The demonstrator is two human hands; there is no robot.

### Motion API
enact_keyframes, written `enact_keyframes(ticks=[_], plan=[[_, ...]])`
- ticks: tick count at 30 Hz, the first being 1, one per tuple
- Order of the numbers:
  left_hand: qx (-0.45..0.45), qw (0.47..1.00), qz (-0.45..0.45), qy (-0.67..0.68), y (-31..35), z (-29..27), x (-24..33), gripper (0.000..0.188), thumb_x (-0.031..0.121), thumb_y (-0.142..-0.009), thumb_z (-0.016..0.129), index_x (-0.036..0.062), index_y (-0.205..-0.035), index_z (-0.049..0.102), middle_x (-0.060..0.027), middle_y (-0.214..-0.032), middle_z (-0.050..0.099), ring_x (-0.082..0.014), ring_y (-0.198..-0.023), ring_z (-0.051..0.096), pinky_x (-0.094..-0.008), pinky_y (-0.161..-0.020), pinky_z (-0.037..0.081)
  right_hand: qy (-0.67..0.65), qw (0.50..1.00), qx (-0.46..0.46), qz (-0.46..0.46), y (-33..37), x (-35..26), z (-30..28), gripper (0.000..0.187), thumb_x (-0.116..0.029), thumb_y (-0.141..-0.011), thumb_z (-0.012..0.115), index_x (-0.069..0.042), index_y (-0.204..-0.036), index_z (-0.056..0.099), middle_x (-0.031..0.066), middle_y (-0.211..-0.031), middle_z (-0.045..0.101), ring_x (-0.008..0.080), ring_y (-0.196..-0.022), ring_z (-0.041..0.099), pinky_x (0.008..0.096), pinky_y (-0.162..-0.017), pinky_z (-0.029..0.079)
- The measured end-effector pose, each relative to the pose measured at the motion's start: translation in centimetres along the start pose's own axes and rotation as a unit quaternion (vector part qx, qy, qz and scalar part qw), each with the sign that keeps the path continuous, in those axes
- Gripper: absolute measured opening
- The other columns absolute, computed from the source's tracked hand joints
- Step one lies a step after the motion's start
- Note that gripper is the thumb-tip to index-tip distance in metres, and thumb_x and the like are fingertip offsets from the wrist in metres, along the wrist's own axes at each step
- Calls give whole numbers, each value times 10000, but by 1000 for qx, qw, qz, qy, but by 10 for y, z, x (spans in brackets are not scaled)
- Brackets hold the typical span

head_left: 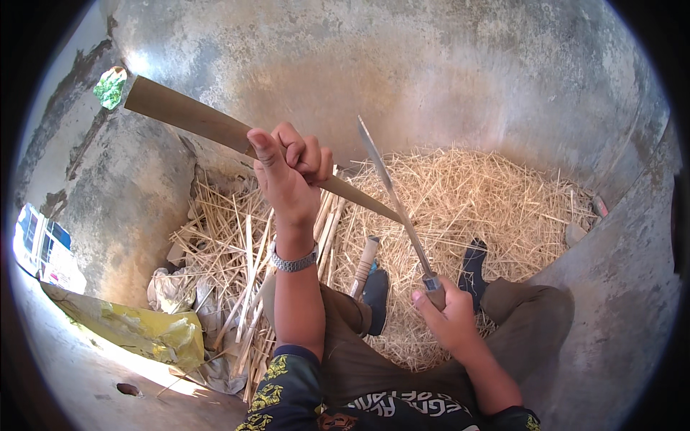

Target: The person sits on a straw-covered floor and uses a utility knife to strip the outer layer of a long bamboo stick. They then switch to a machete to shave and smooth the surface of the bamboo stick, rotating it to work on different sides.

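Observation:
My left hand (291, 161) is closed around a long, flat brown slat (187, 115), which looks like split bamboo. The slat slants from the upper left down to the right, its wide end high near the wall. In my right hand (456, 316) is a machete (392, 187), gripped by its brown handle, with the long narrow blade pointing up and away. The slat's lower right end meets or passes close to the middle of the blade; whether they touch I cannot tell. A metal watch (293, 261) circles my left wrist.
Straw-like shavings (467, 201) cover the floor, with pale split strips (248, 251) on the left. Between my legs, near my dark left shoe (375, 302), stands a pale ridged handle (365, 266). A yellow sack (169, 334) lies at left. A worn concrete wall (402, 79) encloses the far side.

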State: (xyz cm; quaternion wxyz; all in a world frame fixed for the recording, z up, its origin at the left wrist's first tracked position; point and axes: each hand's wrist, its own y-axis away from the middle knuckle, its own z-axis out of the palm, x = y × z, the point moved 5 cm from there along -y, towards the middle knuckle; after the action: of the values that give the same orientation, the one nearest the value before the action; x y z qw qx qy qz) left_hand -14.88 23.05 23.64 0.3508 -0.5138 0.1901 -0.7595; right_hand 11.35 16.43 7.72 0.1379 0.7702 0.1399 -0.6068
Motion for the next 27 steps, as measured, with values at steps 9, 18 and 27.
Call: enact_keyframes(ticks=[9,18,27], plan=[[17,999,-18,-21,0,-4,1,680,787,-937,417,174,-690,256,60,-546,158,-87,-480,122,-284,-464,117,54,998,-32,18,-11,15,-7,277,-263,-945,691,10,-953,639,26,-660,580,86,-609,511,317,-575,441],[-21,999,-22,24,-3,-12,-2,688,764,-953,410,149,-670,291,63,-543,201,-77,-467,151,-276,-441,156,61,997,-32,27,-6,2,-17,281,-256,-937,704,13,-911,625,18,-642,549,76,-600,474,304,-561,414],[-10,1000,-22,-16,-6,-18,1,680,799,-942,386,181,-692,256,62,-531,167,-85,-465,127,-285,-459,119,66,997,-22,15,0,-5,-27,338,-298,-934,693,28,-905,607,99,-614,538,130,-577,484,346,-565,427]])
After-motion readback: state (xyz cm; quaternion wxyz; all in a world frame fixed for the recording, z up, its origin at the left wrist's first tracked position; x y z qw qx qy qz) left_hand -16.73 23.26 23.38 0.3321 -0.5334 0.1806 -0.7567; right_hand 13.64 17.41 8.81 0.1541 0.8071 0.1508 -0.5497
